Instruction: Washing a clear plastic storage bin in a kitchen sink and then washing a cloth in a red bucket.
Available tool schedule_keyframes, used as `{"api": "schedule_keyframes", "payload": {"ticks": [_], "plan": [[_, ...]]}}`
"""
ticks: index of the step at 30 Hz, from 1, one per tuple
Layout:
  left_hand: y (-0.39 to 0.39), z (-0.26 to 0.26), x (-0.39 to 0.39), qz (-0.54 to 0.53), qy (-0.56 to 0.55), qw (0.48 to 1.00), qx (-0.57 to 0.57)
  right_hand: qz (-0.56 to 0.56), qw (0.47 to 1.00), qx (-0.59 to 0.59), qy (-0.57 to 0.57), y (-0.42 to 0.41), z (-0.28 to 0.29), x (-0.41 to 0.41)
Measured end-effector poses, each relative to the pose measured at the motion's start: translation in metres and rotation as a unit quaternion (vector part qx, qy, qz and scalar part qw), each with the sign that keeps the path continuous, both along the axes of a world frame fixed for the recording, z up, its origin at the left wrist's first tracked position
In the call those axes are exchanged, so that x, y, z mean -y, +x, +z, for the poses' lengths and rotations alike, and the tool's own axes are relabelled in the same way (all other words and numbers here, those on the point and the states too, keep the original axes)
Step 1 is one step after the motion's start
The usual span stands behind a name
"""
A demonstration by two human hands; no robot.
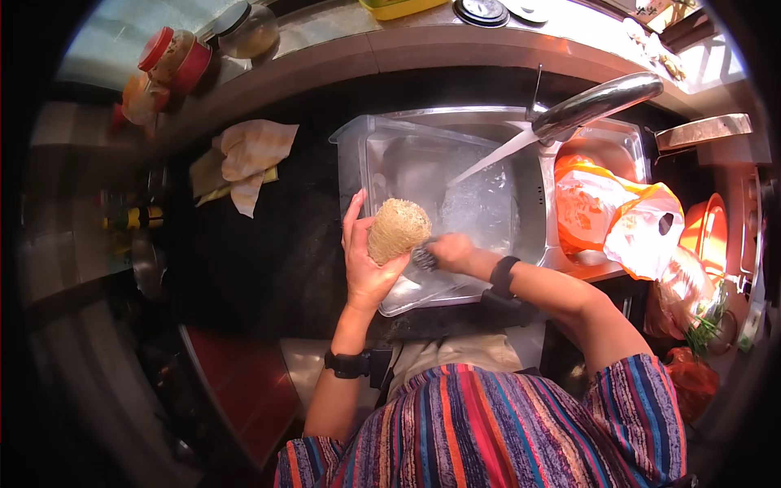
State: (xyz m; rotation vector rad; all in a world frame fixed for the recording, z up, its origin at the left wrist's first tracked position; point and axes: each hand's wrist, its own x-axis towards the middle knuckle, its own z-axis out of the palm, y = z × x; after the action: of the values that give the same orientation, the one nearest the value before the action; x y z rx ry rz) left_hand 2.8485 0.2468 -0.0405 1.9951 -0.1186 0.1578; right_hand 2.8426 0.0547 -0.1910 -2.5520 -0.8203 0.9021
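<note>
My left hand (365,268) grips a tan loofah sponge (399,230) and also lies against the near left wall of a clear plastic bin (352,158). The bin sits tilted in the steel sink (531,201). Just right of the loofah, my right hand (453,251), a little blurred, holds a dark scouring pad (424,256), probably steel wool. Water runs from the chrome faucet (595,107) into the bin, where it splashes on the bottom.
An orange and white plastic bag (644,226) lies over the smaller right basin. Folded cloths (256,152) rest on the dark counter at left. Jars (247,30) stand on the ledge behind. An orange basin (706,235) and green stalks (708,323) are at far right.
</note>
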Motion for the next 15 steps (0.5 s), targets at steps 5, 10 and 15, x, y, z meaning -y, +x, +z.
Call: {"api": "schedule_keyframes", "payload": {"ticks": [5, 10, 15], "plan": [[-0.002, 0.002, -0.001, 0.007, 0.042, 0.999, 0.014, 0.042, 0.995, -0.026, -0.088, 0.009, 0.005, 0.016], [-0.004, 0.001, 0.000, 0.020, 0.021, 1.000, -0.001, 0.059, 0.997, -0.037, 0.021, 0.011, 0.038, -0.044], [0.004, 0.001, 0.002, 0.022, 0.017, 1.000, -0.009, 0.043, 0.994, -0.006, -0.099, 0.015, 0.002, -0.013]]}}
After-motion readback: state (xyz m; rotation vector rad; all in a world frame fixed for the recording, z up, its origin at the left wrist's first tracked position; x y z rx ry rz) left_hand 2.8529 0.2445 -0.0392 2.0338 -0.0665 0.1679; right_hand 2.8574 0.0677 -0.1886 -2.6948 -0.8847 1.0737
